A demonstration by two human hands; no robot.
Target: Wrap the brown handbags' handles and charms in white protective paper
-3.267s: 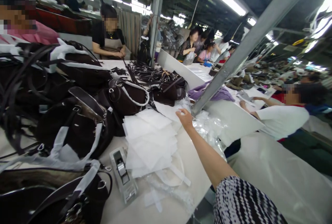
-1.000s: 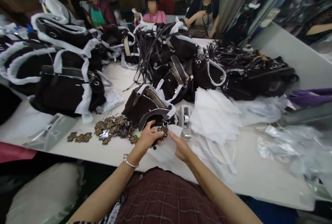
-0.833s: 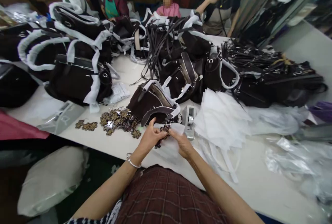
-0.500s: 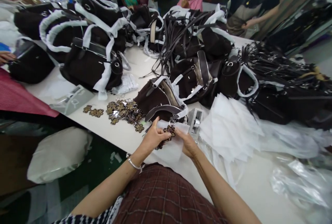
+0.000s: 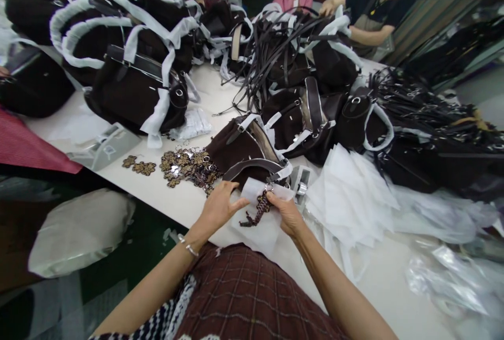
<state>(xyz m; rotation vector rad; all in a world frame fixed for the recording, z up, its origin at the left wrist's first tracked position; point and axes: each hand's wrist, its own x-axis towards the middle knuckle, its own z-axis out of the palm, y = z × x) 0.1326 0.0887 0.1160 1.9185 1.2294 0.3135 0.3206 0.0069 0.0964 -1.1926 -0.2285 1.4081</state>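
Right in front of me a dark brown handbag [image 5: 232,146] lies on the table, its handle toward me. My right hand [image 5: 286,213] pinches a bag charm [image 5: 260,208] near its ring, together with a white sheet [image 5: 254,189] behind it. The charm's dark braided tail hangs to the left over the sheet. My left hand [image 5: 222,204] is off the charm, thumb and fingers apart, between it and a heap of flower-shaped charms [image 5: 177,167].
Several brown handbags with white-wrapped handles [image 5: 129,83] crowd the back. White sheets [image 5: 346,193] and clear plastic bags [image 5: 452,277] lie to the right. A grey tape dispenser [image 5: 106,146] stands left. Co-workers are across the table; one person's hands [image 5: 333,4] reach over the straps.
My left hand has let go of the charm and moved left. The charm's braided tail now hangs free from my right hand. A co-worker's hand has come down to the bags.
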